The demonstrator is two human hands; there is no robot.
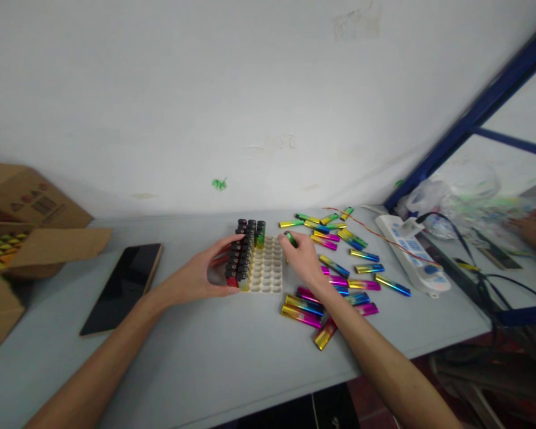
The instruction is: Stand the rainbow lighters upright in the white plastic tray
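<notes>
My left hand [208, 268], thumb and fingers spread wide, curves against black-topped tubes [245, 253] standing in the pale tray [271, 271]; my right hand [305, 260] pinches a green tube [290, 239] beside the tray's right edge, near scattered shiny tubes [334, 266].

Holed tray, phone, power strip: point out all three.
Holed tray [271, 275]: head view, on its bare holes.
Phone [122, 289]: head view, on the middle of its dark screen.
Power strip [414, 266]: head view, on the middle of its white body.
</notes>
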